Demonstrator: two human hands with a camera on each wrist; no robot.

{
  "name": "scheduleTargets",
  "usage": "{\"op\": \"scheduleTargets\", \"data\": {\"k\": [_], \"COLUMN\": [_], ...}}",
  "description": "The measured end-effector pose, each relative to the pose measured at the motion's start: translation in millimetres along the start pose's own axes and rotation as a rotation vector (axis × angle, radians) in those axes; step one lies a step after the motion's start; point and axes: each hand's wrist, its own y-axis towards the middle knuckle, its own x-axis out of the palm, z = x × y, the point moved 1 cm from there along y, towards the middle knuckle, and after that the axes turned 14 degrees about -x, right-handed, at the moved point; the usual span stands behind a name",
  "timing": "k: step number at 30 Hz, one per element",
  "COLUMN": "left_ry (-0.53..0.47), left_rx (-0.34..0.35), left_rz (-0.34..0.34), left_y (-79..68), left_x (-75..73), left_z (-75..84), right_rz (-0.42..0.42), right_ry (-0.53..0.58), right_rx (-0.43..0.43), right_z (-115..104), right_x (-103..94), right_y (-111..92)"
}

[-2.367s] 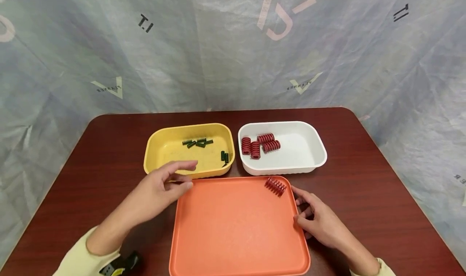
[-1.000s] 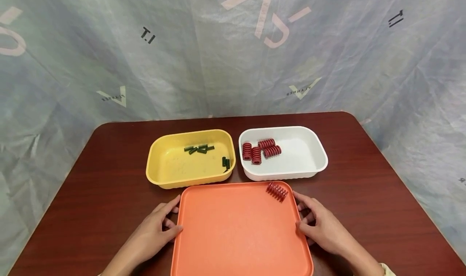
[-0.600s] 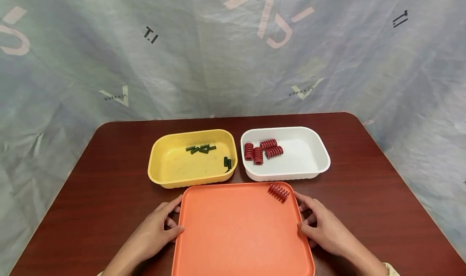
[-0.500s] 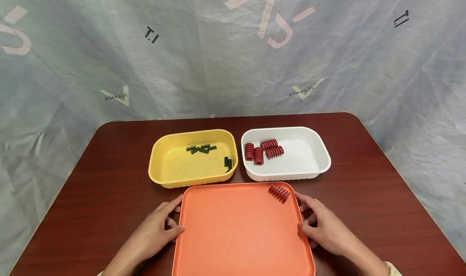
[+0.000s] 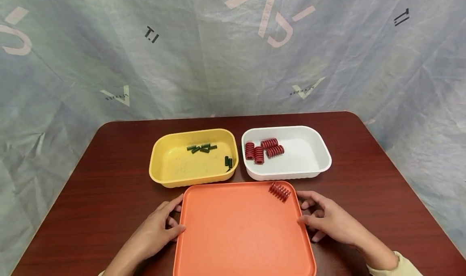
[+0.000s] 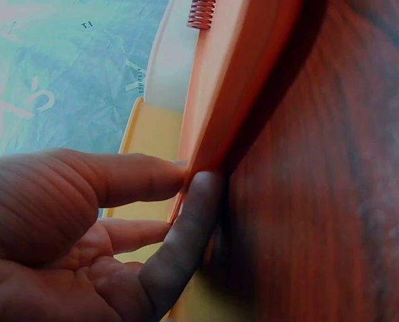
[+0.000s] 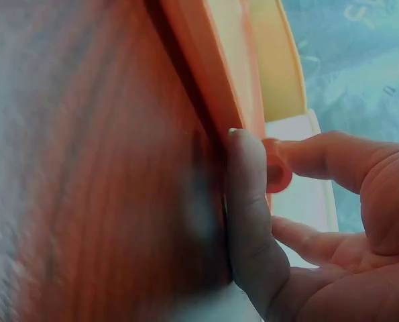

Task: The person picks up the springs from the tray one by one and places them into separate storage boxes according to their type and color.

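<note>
An orange tray [image 5: 240, 227] lies in front of me with one red spring [image 5: 279, 191] in its far right corner. My left hand [image 5: 154, 229] pinches the tray's left edge; in the left wrist view the thumb and a finger [image 6: 186, 228] meet at the rim. At the right edge, my right hand [image 5: 329, 217] has its fingers loosely spread, fingertips right at the rim. The right wrist view shows a finger [image 7: 246, 194] along the tray's side wall, with the thumb held apart over the rim near the end of the spring [image 7: 277, 168].
Behind the tray stand a yellow bin [image 5: 174, 163] with several small dark green springs [image 5: 205, 147] and a white bin [image 5: 306, 154] with several red springs [image 5: 259, 154]. All rest on a dark red wooden table [image 5: 91, 203], with a grey printed sheet [image 5: 225, 57] hanging behind.
Earlier my left hand came down from over the yellow bin to the tray's left edge. Since half a second ago, my right hand has shifted slightly rightward and its fingers have loosened from the rim.
</note>
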Motion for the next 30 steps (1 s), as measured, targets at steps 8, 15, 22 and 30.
{"op": "scheduleTargets", "data": {"k": [8,15,22,30], "left_ry": [0.0,-0.003,-0.002,0.022], "left_rx": [-0.019,-0.016,-0.011,-0.008], "left_rz": [0.01,0.012,0.018,0.022], "left_y": [0.1,0.2,0.7,0.2], "left_x": [-1.5,-1.9,-0.2,0.6], "left_z": [3.4,3.7,2.7,0.8], "right_rz": [0.103,0.171,0.198,0.192], "right_ry": [0.057,0.133,0.084,-0.086], "right_rx": [-0.033,-0.095,-0.038,-0.007], "right_z": [-4.4,-9.6,-12.7,-15.0], "right_x": [-9.0,-1.9,7.5,13.6], "right_y": [3.5,14.4,26.8,39.9]}}
